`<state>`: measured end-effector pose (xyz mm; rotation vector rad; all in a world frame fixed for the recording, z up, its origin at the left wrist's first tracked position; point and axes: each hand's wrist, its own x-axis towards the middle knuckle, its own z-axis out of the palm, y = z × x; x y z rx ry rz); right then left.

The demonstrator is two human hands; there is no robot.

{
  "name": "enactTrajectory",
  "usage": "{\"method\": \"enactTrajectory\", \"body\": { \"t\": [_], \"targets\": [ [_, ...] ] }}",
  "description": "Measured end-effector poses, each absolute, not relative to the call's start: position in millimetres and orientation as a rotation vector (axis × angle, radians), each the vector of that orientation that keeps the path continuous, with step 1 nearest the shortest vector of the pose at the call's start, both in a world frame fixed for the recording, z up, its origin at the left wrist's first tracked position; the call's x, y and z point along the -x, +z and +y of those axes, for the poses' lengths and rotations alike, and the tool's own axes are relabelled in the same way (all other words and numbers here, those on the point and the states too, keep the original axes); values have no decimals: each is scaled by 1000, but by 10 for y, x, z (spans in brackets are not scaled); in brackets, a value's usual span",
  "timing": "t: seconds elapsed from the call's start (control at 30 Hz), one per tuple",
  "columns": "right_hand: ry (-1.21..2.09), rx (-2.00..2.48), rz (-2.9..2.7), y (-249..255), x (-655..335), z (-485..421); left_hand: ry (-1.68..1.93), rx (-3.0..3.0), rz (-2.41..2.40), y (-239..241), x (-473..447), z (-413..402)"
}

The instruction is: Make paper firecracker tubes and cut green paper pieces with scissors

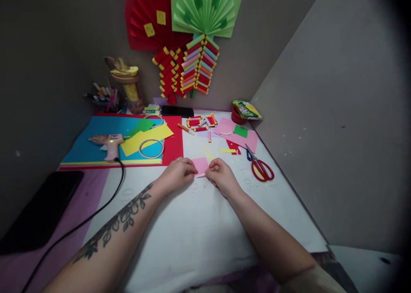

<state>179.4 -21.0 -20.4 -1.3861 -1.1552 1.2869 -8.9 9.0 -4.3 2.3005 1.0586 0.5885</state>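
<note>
A small pink paper square (201,165) lies on the white table sheet (199,224) between my two hands. My left hand (178,173) pinches its near left edge with curled fingers. My right hand (221,175) grips the near right edge, fingers closed on it. The paper's near edge looks rolled or folded under my fingertips. Thin yellow paper strips (208,151) lie just beyond the pink square.
Red-handled scissors (261,168) lie right of my right hand. A pink glue gun (109,144) rests on stacked coloured sheets (96,147) at left, its cord (96,211) trailing toward me. Small rolled paper tubes (201,122), pink sheets (236,134), a phone (177,111) and wall decorations (189,40) are farther back.
</note>
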Motion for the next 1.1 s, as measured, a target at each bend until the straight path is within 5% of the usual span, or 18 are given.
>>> {"method": "enactTrajectory", "body": {
  "t": [0.43, 1.1],
  "targets": [
    [878, 1630, -1464, -139, -1903, -199, 586, -2327, 1095, -63, 61, 82],
    [1119, 1680, -1390, -75, -1951, -174, 582, -2334, 1098, -77, 63, 81]
  ]
}}
